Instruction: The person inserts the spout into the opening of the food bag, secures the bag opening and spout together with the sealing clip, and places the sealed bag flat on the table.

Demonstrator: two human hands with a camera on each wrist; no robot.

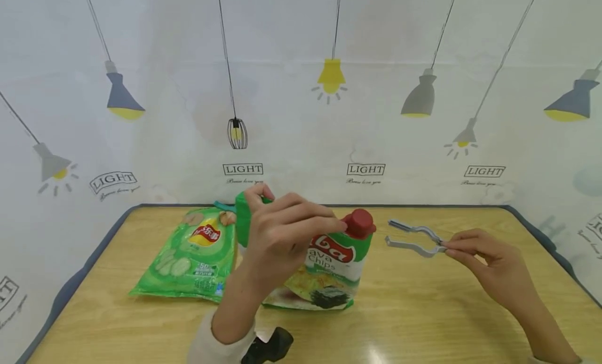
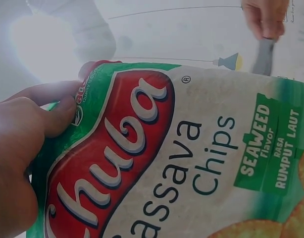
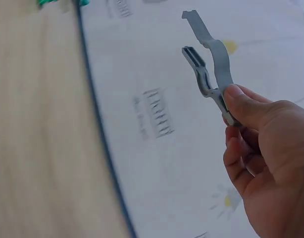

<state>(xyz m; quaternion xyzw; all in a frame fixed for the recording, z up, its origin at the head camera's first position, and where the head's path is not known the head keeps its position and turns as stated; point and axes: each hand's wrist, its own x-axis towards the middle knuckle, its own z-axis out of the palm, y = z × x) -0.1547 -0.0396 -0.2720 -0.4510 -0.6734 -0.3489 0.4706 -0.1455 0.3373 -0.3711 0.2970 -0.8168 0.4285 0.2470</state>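
My left hand [image 1: 282, 233] grips the top of a green-and-white bag of cassava chips [image 1: 329, 280], its thumb on the printed front in the left wrist view. The bag stands upright on the table, partly hidden behind that hand. A red round cap [image 1: 361, 223] sits at the bag's top right corner. Off to the right, my right hand [image 1: 489, 265] pinches the end of a grey bag clip [image 3: 219, 64] between thumb and fingers. The clip's two arms are spread apart and point toward the bag, with nothing between them.
A green bag of potato chips [image 1: 188, 259] lies to the left of the cassava chips, with a teal strip [image 1: 223, 206] at its top edge. The wooden table [image 1: 423, 312] has a dark blue edge and meets a white backdrop [image 1: 291, 92] printed with lamps.
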